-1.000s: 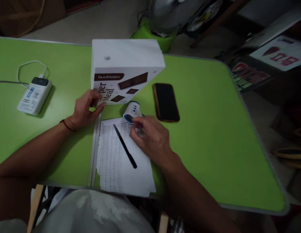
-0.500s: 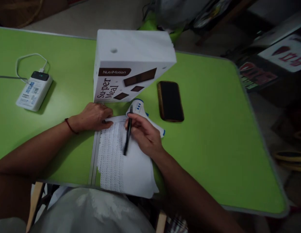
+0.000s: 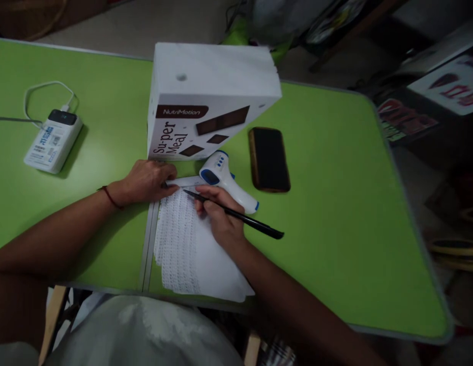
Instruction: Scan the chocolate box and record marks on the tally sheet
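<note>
One slim black pen (image 3: pixel 236 216) (tip on paper (image 3: pixel 190 244))

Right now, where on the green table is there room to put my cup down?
Bare green lies right of the phone, out to the table edge, and between the power bank and the box. It is crowded around the papers, thermometer and both hands.

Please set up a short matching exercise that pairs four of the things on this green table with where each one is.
Things:
1. pen
2. sheets of paper
3. phone
4. power bank

Places:
A. far left, cable plugged in
B. in the right hand
C. right of the white box
D. under the left hand at the top edge

Pairs: 1-B, 2-D, 3-C, 4-A
</note>
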A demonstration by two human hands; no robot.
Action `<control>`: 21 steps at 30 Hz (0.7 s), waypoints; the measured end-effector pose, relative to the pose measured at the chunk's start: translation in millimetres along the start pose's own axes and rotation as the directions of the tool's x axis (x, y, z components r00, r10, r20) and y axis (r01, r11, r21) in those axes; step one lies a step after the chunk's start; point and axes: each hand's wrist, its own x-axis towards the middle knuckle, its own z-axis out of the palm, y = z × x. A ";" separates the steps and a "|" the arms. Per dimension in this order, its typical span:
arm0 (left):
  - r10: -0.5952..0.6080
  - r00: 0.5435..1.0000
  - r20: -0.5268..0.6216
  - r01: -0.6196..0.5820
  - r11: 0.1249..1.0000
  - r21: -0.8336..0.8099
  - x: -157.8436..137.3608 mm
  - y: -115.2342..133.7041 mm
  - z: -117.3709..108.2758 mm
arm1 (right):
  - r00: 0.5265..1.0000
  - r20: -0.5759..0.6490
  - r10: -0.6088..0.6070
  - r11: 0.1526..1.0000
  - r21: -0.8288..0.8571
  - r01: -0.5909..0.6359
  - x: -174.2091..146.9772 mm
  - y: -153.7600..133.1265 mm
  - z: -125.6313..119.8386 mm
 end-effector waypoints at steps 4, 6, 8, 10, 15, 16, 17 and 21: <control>0.044 0.998 -0.035 -0.042 0.998 0.043 -0.8 -2.7 -0.2 | 0.993 -0.112 0.022 0.992 -0.123 -0.036 4.7 -3.2 8.3; 0.094 0.992 -0.080 -0.086 0.992 0.096 -0.9 -4.3 0.5 | 0.990 -0.142 0.024 0.984 -0.173 -0.049 7.3 -5.3 10.1; 0.147 0.986 -0.085 -0.135 0.982 0.129 -0.6 -5.5 0.8 | 0.987 -0.160 0.029 0.979 -0.193 -0.060 9.3 -6.0 10.8; 0.165 0.985 -0.052 -0.157 0.978 0.136 -0.1 -6.1 0.6 | 0.984 -0.177 0.012 0.977 -0.208 -0.049 9.8 -5.5 11.3; 0.148 0.989 0.010 -0.148 0.987 0.067 -0.3 -7.9 -0.5 | 0.986 -0.159 -0.057 0.964 -0.265 0.013 6.1 -2.9 12.5; 0.153 0.988 0.008 -0.153 0.987 0.053 -0.5 -8.5 -0.5 | 0.986 -0.154 -0.059 0.963 -0.268 0.015 5.1 -2.6 12.6; 0.158 0.987 0.004 -0.158 0.986 0.046 -0.7 -9.2 -0.3 | 0.987 -0.152 -0.058 0.963 -0.270 0.015 4.4 -2.4 12.6; 0.160 0.987 -0.005 -0.159 0.986 0.049 -0.7 -10.8 0.3 | 0.989 -0.141 -0.050 0.962 -0.273 0.010 3.1 -1.7 12.2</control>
